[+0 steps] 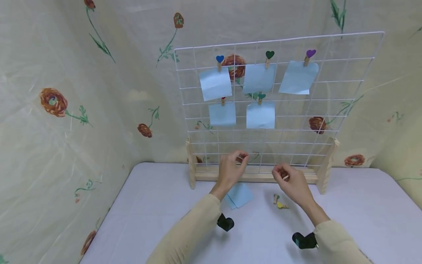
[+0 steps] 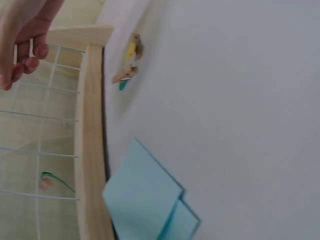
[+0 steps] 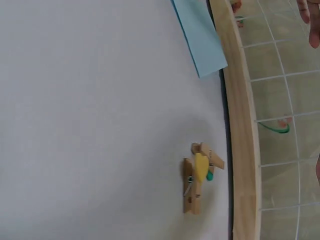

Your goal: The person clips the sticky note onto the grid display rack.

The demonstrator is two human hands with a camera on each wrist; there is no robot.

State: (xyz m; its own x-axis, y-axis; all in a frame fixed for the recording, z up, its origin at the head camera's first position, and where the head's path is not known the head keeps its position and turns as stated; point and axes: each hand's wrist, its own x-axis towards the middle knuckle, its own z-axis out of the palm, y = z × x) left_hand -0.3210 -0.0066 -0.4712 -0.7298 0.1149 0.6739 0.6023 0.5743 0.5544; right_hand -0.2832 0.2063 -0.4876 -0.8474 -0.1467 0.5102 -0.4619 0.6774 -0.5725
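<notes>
My left hand (image 1: 232, 168) is raised before the lower part of the white wire grid (image 1: 260, 142), its fingers loosely bent and nothing visible in them. To its right, my right hand (image 1: 291, 183) hovers near the wooden base bar (image 1: 257, 177), also with bent fingers and no object showing. Below the left hand, light-blue paper sheets (image 1: 242, 195) lie overlapping on the table. Two small wooden clothespins lie near the right hand, one with a yellow heart (image 3: 201, 167) and one with a green heart (image 2: 123, 84).
Five is avoided here: several blue sheets (image 1: 215, 84) hang on the grid from heart-topped clothespins (image 1: 269, 58). Wooden feet (image 1: 326, 167) support the grid at both sides. A flower-patterned curtain (image 1: 108, 91) surrounds the white-covered table (image 1: 148, 220).
</notes>
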